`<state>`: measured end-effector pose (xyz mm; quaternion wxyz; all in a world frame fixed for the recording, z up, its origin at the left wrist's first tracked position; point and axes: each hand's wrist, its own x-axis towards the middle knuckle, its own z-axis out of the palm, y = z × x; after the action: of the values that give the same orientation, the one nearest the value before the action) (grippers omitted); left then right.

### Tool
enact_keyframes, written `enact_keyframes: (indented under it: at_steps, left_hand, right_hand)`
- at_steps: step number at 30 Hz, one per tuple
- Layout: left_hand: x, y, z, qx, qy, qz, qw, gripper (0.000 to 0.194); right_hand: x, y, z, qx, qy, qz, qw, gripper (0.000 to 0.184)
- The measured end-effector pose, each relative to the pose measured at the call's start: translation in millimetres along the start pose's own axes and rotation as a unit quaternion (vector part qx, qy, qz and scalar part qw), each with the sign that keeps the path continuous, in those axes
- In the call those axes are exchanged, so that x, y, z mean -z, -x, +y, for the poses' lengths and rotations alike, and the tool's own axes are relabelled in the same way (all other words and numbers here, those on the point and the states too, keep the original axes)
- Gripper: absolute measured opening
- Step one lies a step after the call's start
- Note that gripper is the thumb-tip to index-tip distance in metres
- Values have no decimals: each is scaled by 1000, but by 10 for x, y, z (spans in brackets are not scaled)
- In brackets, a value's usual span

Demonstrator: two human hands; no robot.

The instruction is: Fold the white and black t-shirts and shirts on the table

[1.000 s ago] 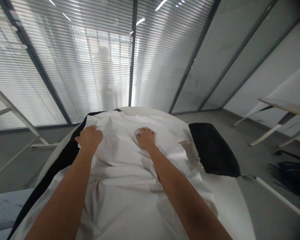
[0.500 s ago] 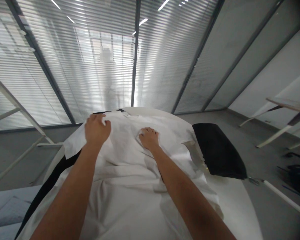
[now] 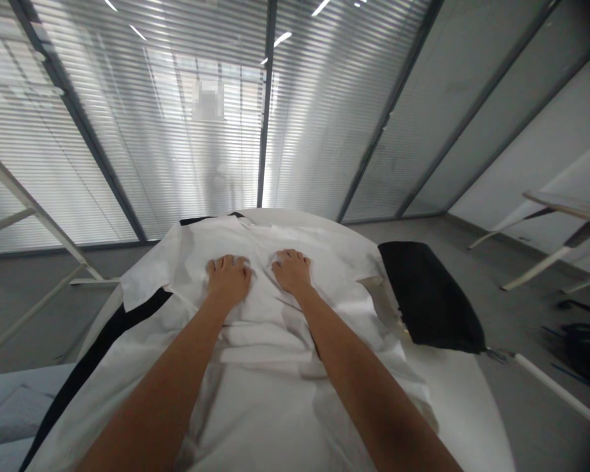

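A wrinkled white cloth garment (image 3: 260, 367) lies spread over a round white table (image 3: 465, 406), with a black strip (image 3: 98, 344) showing along its left side. My left hand (image 3: 229, 279) rests flat on the white fabric near the middle, and my right hand (image 3: 291, 271) presses flat close beside it. Neither hand grips anything, and the fingers are slightly apart. A loose flap of the cloth (image 3: 150, 269) spreads out to the left of my left hand. To the right of my right hand, a black padded item (image 3: 427, 296) lies on the table.
Frosted glass walls with blinds (image 3: 344, 118) stand behind the table, with a blurred figure (image 3: 219, 187) beyond them. A pale folding table (image 3: 565, 223) stands at right, above a black bag (image 3: 583, 347) on the grey floor. A white rod (image 3: 555, 387) lies near the table's edge.
My left hand has let go of the flap and moved right and toward me, now lying flat near my right hand. The flap stays spread out at left. My right hand has barely moved.
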<state>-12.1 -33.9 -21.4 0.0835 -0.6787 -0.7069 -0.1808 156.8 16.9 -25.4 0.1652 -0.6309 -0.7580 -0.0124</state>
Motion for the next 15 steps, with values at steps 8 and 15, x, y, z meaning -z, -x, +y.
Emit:
enact_keyframes:
  at_steps: [8, 15]
  left_hand:
    - [-7, 20, 87, -120, 41, -54, 990, 43]
    - [1, -7, 42, -88, 62, -45, 993, 40]
  right_hand:
    - [-8, 16, -6, 7, 13, 3, 1000, 38]
    - [-2, 14, -2, 6, 6, 4, 1000, 38]
